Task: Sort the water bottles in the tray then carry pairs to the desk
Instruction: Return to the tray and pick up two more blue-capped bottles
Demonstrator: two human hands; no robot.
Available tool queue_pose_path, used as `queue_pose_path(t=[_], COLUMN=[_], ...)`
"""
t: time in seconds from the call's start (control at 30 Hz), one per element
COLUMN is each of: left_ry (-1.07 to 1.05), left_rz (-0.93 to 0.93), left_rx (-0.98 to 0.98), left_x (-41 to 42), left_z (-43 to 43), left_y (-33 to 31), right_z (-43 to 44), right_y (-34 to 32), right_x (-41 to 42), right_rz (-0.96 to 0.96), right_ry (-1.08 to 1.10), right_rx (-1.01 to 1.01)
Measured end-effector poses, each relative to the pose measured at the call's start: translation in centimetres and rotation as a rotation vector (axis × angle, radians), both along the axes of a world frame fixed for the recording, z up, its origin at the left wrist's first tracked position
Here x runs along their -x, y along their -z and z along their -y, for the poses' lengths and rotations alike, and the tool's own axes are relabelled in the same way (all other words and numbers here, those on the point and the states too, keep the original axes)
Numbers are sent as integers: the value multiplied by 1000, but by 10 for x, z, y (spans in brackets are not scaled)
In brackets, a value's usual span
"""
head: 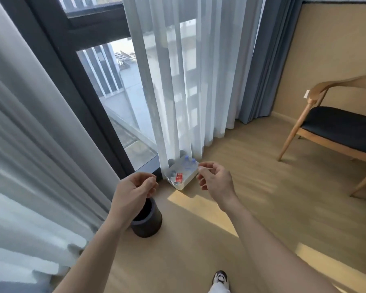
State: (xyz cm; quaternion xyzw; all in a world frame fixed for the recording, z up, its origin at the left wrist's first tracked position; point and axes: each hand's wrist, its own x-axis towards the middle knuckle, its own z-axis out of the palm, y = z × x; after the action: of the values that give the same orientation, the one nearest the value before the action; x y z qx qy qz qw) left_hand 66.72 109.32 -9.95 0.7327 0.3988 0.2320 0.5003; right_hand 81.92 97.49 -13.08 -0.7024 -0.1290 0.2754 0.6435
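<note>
A clear plastic tray [185,183] sits on the wooden floor against the sheer curtain by the window. Two upright water bottles with blue caps [189,162] stand at its far end. A bottle with a red label [178,177] is at its near end, beside another bottle partly hidden by the curtain. My left hand [133,190] hovers left of the tray, fingers loosely curled, holding nothing. My right hand [215,179] hovers just right of the tray, fingers loosely curled and empty. Both hands are apart from the tray.
A dark round bin [147,220] stands on the floor under my left wrist. A wooden chair with a dark seat [336,123] is at the right. Sheer curtains [178,81] hang over the tray's far side. My shoe [220,279] shows at the bottom.
</note>
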Motion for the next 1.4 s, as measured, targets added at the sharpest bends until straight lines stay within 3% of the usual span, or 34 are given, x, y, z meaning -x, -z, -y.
queue_pose_path(t=[0.3, 0.67, 0.9, 1.17, 1.4], left_ry=[15, 163, 256, 257, 146], left_rz=[-19, -27, -22, 15, -139], left_rx=[127, 118, 128, 302, 349], left_x=[-142, -289, -407, -532, -553], left_z=[-10, -62, -132, -238, -298], left_y=[10, 17, 36, 36, 87], right_z=[-6, -32, -107, -201, -275], right_y=[3, 8, 20, 22, 69], right_x=[-132, -242, -341, -451, -499], right_rz=[-14, -38, -36, -65, -141], right_ry=[10, 84, 86, 144, 13], right_rx=[17, 70, 115, 185, 267])
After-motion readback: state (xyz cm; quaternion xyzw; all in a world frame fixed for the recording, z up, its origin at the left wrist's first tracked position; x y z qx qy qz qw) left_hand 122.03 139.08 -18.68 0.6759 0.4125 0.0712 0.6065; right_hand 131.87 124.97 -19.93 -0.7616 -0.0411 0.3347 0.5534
